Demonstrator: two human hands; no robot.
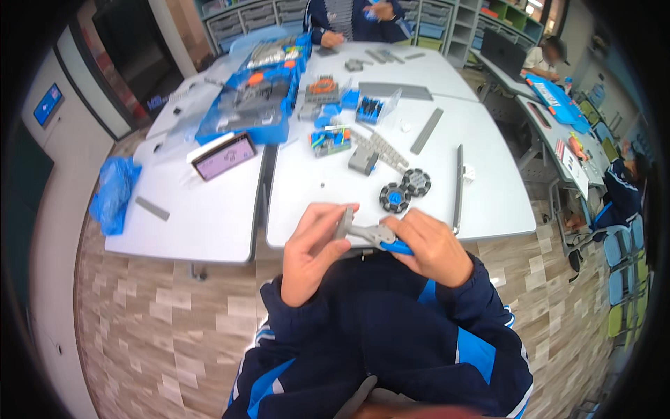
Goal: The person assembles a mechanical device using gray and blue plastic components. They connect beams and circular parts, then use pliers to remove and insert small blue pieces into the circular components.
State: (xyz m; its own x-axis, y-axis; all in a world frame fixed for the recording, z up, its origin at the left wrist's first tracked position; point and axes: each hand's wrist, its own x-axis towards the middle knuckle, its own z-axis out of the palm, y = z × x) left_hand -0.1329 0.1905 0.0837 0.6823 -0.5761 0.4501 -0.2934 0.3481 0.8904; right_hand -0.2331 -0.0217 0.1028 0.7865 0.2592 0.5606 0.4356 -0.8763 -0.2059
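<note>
Near the table's front edge, my left hand (312, 244) pinches a short grey plastic piece (345, 222) between thumb and fingers. My right hand (434, 244) is wrapped round a grey-headed, blue-handled tool (377, 233) that looks like pliers. The tool's narrow end points left and meets the grey piece; whether it grips it, I cannot tell. Just beyond my right hand lie two black roller wheels, one with a blue hub (395, 198) and one with a grey centre (417, 182). A grey block-shaped part (363, 160) sits behind them, beside a long light-grey perforated beam (386, 151).
A blue bin (251, 129) of bagged parts and a phone (225, 156) showing a picture stand at left. A blue plastic bag (115, 194) hangs over the left edge. A long dark bar (458, 188) lies at right. Across the table, another person's hand (332, 39) rests.
</note>
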